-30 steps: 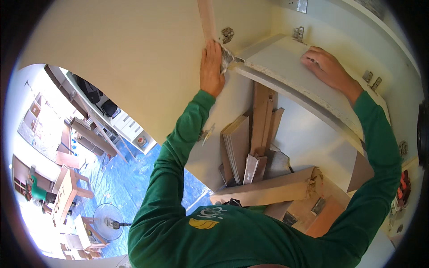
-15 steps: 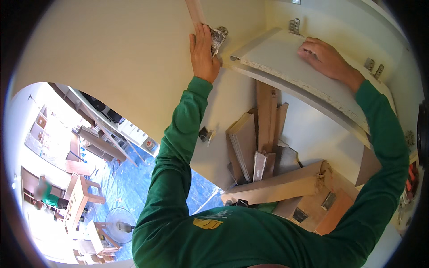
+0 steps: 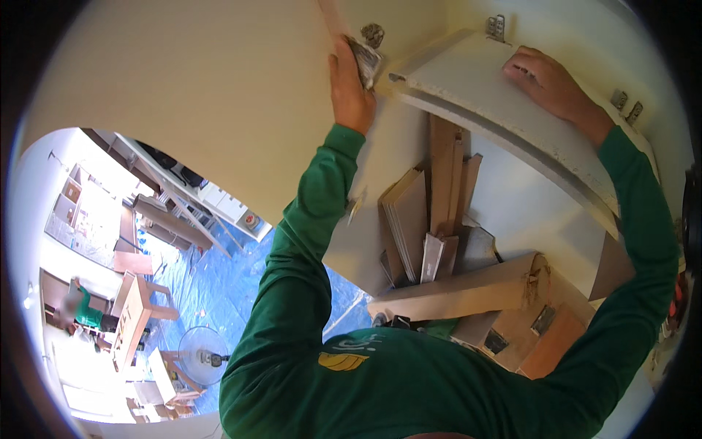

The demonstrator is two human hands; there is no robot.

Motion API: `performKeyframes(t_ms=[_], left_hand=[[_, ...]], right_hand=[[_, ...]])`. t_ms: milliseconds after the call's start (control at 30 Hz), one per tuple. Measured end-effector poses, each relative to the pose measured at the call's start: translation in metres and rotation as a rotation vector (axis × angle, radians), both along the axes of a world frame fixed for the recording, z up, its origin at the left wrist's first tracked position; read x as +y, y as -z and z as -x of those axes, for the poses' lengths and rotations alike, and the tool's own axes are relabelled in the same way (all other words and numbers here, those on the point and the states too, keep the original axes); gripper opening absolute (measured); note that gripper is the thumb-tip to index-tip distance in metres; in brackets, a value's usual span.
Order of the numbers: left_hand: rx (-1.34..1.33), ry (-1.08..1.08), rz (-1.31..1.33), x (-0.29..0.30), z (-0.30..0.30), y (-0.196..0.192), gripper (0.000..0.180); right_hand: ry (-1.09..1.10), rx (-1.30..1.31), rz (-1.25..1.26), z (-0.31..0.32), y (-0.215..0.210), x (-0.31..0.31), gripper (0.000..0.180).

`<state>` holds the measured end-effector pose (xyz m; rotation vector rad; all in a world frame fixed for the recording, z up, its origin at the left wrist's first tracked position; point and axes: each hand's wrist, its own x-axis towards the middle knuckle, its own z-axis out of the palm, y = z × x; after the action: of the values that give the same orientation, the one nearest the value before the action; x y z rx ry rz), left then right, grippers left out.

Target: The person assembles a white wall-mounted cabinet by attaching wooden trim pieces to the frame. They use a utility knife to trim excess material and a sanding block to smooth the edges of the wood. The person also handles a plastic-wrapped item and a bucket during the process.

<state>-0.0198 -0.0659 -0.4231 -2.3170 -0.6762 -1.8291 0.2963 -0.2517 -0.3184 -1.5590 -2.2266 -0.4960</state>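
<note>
My left hand (image 3: 352, 91) is raised against the cream surface, its fingers closed along a flat, grey-smeared piece (image 3: 366, 64) whose kind I cannot tell. A pale pinkish strip (image 3: 330, 16) runs upward from the fingertips. Just past the piece, a rough grey lump (image 3: 373, 34) sits on the wall. My right hand (image 3: 545, 84) lies curled on top of a white panel (image 3: 468, 69) with a chipped front edge; what its fingers hold, if anything, is hidden. Metal hinges (image 3: 496, 28) stand along the panel's back side.
Below the panel lean several boards (image 3: 442, 183) and a long brown cardboard box (image 3: 461, 289). Blue sheeting (image 3: 241, 293) covers the floor at left. A fan (image 3: 205, 356), a wooden bench (image 3: 135, 314) and a person in green (image 3: 88, 311) are farther off.
My left hand and the grey-smeared piece have moved slightly down, away from the lump on the wall. My right hand stays on the panel. The whole view has shifted a little.
</note>
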Motion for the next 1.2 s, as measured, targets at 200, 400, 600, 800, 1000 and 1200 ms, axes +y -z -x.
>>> performKeyframes(t_ms=[200,400,600,800,1000,1200], left_hand=[[0.078,-0.052,-0.093,-0.005,0.003,-0.001,0.093],[0.093,-0.027,-0.070,-0.002,0.004,0.008,0.095],[0.132,-0.075,-0.179,0.000,0.004,-0.024,0.091],[0.197,-0.087,-0.097,0.003,0.015,0.001,0.092],[0.106,-0.125,-0.107,-0.008,0.000,-0.064,0.091],[0.117,-0.010,-0.186,0.011,0.003,-0.025,0.087]], right_hand=[[0.009,-0.005,0.028,0.005,-0.008,-0.004,0.036],[0.025,-0.035,0.040,0.000,-0.006,-0.002,0.037],[-0.014,-0.020,-0.005,-0.003,-0.002,0.004,0.036],[-0.018,-0.005,-0.018,-0.004,-0.004,0.006,0.034],[-0.072,0.024,-0.036,0.007,-0.013,-0.003,0.030],[-0.048,-0.072,-0.009,0.003,-0.017,-0.006,0.035]])
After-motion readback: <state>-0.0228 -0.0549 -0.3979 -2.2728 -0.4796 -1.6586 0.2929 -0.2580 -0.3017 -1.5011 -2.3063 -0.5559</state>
